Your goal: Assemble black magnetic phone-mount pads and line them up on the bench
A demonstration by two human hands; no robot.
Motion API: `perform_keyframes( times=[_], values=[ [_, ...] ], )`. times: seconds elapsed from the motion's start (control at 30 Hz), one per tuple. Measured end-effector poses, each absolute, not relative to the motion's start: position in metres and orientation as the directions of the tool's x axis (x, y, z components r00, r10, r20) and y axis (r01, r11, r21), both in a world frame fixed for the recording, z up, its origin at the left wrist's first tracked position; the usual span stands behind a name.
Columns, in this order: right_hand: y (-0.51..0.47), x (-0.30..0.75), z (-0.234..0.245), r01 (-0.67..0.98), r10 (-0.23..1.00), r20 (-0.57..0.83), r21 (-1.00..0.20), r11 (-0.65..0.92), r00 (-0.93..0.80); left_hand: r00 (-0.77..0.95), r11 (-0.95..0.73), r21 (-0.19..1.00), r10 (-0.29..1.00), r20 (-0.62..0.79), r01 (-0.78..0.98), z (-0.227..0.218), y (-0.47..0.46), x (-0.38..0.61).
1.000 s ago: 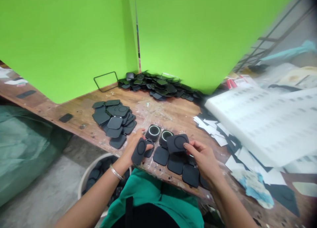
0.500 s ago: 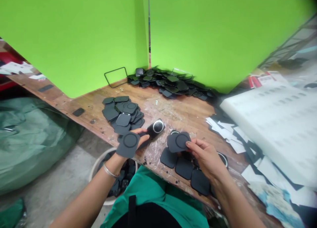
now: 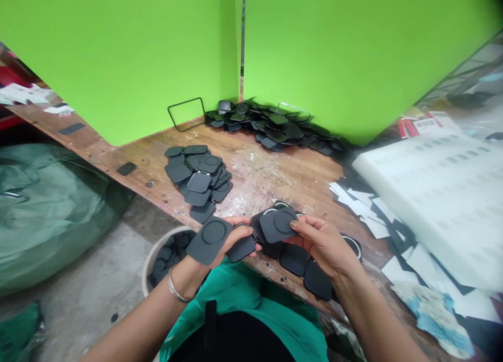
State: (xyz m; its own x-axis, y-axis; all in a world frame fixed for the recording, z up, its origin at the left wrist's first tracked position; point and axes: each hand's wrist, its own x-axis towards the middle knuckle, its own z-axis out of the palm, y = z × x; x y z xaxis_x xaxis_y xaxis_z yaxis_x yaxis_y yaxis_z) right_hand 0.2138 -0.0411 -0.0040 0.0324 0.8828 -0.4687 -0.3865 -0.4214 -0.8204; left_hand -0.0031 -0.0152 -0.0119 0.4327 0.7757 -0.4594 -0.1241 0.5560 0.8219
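My left hand [image 3: 236, 236] is closed around a hinged black square piece [image 3: 241, 248], one leaf of which reaches toward my right hand. A dark grey square pad with a ring mark [image 3: 208, 241] lies across the back of that hand near the wrist. Between thumb and fingers, my right hand [image 3: 320, 241] pinches another grey ring-marked pad [image 3: 277, 226] by its right edge. This pad overlaps the upright leaf and partly hides it; whether they touch I cannot tell. Below, black square pieces [image 3: 317, 281] lie in a row along the table edge, partly covered by my hands.
A heap of grey pads [image 3: 198, 181] lies left on the wooden table [image 3: 255, 168]. Glossy black plates [image 3: 275, 126] pile against green boards [image 3: 157, 63]. White foam [image 3: 436, 194] and paper scraps [image 3: 373, 228] are at right. A bucket of dark pieces [image 3: 148, 270] stands below.
My left hand has moved right with the hinged black piece, bringing it to the pad in my right hand. The right hand has barely moved. The view has shifted slightly.
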Motion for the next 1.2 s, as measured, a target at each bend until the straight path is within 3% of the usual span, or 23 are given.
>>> perform_keyframes(
  times=[1.2],
  values=[
    [-0.052,0.204,-0.002,-0.251,0.889,-0.452,-0.871,-0.424,0.067,0.505,0.469,0.883,0.761,-0.406,0.002,-0.004,-0.03,-0.006]
  ],
)
